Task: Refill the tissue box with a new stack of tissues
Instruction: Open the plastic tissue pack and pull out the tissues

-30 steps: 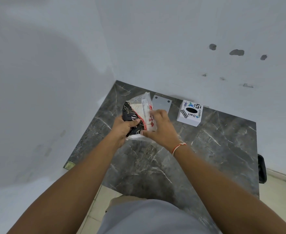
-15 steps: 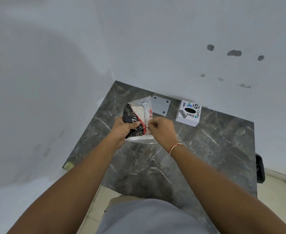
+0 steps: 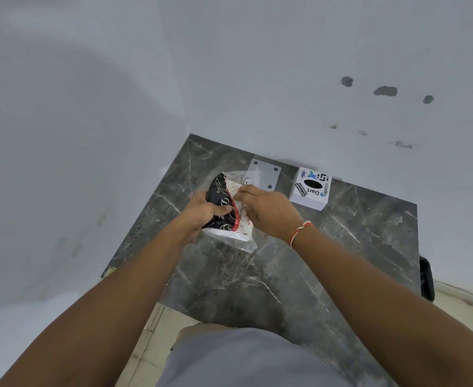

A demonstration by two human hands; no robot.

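While the tissue pack [image 3: 229, 210] is held just above the surface [image 3: 257, 280], the step in hand looks like opening its wrapper; no tissues are out yet. Pack sits nearer the person than the tissue box [image 3: 310, 188], off to that box's left side as seen from here, well apart from it.

Left hand [image 3: 204, 210]: grip closed around the pack's dark printed end, thumb lying across the top. Right hand [image 3: 266, 210]: fingertips pinching the clear film at the pack's upper edge, apparently pulling it away.

Pack looks soft and thin-skinned: clear plastic, black panel with pale script, a red band, white stack showing through. Loose film hangs off its near corner. Likely to crumple, not hold shape.

Next move, as judged: tear or peel the film wide enough to slide the whole stack out flat, without shredding the top sheets.

Tissue box: white cube, printed top with a dark oval slot, standing near the wall [image 3: 285, 79]. Whether it is open underneath cannot be told.

Grey plate [image 3: 266, 174] with corner holes lies flat between pack and box, beside the box's left edge; it may be the box's base.
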